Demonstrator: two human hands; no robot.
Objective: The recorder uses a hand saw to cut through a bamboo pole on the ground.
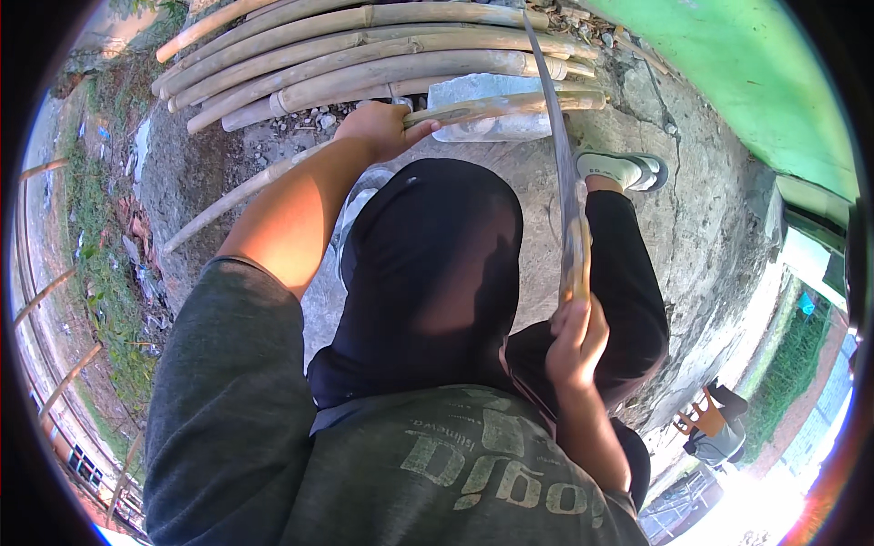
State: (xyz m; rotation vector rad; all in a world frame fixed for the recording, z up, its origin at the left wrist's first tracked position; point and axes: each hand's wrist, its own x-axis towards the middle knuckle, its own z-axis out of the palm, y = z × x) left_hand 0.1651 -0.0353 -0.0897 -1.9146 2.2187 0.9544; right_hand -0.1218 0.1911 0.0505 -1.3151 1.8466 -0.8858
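Observation:
A bamboo pole (496, 109) lies at a slant across a pale, whitish block (478, 135). My left hand (378, 129) grips the pole just left of the block. My right hand (578, 341) is wrapped round the wooden handle of a handsaw (560, 150), low at the right. The long, narrow saw blade runs up and away, crossing the pole near its right end. Whether the teeth have cut into the bamboo I cannot make out. One bent leg (437, 246) comes between my arms, and my right foot (619, 170) in a sock and sandal rests beside the block.
Several bamboo poles (346, 50) lie side by side beyond the block. Rough, cracked concrete (710, 209) surrounds me, with a green wall (728, 73) at upper right. Rubble and grass (109, 318) run along the left. Another person (724, 441) is at lower right, by an orange-brown chair (703, 419).

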